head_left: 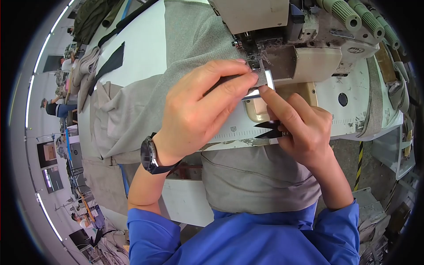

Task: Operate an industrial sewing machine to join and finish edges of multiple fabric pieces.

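My left hand (205,99), with a black watch on its wrist, pinches the edge of a grey-brown fabric (194,48) just in front of the presser foot (253,59) of a sewing machine (254,15). The cloth spreads from there to the left over the white table. My right hand (304,123) is curled round small black thread snips (268,130), blades pointing left. Its index finger reaches to the fabric's edge beside the left fingertips. The snips' handle is mostly hidden in the palm.
More grey fabric (260,176) lies across my lap below the table edge. Thread cones (349,20) stand at the far right, near a hanging fabric strip (373,97). Dark fabric pieces (112,62) lie at the back left. Other people work in the background at left.
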The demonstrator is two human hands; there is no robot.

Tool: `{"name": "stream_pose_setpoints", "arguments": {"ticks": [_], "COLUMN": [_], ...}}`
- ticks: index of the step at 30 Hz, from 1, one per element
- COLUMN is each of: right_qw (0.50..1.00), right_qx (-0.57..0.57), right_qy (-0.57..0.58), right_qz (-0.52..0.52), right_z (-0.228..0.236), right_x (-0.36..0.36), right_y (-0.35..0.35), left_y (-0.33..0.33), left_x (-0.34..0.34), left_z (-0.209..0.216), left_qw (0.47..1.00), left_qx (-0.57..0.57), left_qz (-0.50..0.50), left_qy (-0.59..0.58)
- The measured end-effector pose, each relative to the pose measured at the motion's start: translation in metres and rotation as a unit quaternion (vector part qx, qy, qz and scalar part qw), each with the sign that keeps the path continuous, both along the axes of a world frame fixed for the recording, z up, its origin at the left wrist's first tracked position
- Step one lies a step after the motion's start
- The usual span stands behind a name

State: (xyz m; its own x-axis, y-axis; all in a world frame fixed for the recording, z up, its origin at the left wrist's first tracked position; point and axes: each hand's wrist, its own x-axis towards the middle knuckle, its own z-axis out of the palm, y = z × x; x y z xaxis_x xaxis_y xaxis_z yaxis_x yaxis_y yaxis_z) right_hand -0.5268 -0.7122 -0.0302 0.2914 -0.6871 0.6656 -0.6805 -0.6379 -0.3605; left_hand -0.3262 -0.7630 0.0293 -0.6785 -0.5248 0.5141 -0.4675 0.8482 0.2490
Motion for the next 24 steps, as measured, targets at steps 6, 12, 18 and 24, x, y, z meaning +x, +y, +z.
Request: {"name": "stream_pose_setpoints", "arguments": {"ticks": [6, 12, 18, 24], "right_qw": [1.0, 0.996, 0.997, 0.996], "right_qx": [-0.015, -0.055, -0.027, 0.019], "right_qy": [-0.011, -0.065, 0.043, 0.068], "right_qz": [0.011, 0.04, 0.053, 0.05], "right_z": [-0.006, -0.003, 0.006, 0.02], "right_x": [-0.002, -0.011, -0.017, -0.017], "right_y": [0.0, -0.004, -0.009, -0.009], "left_y": [0.001, 0.001, 0.004, 0.0], "left_x": [0.001, 0.0, 0.003, 0.009], "left_z": [-0.002, -0.005, -0.005, -0.007], "left_qw": [0.998, 0.995, 0.997, 0.993], "left_qx": [-0.036, -0.082, -0.045, -0.093], "left_qz": [-0.007, -0.006, -0.001, -0.023], "left_qy": [-0.042, -0.048, -0.061, -0.067]}}
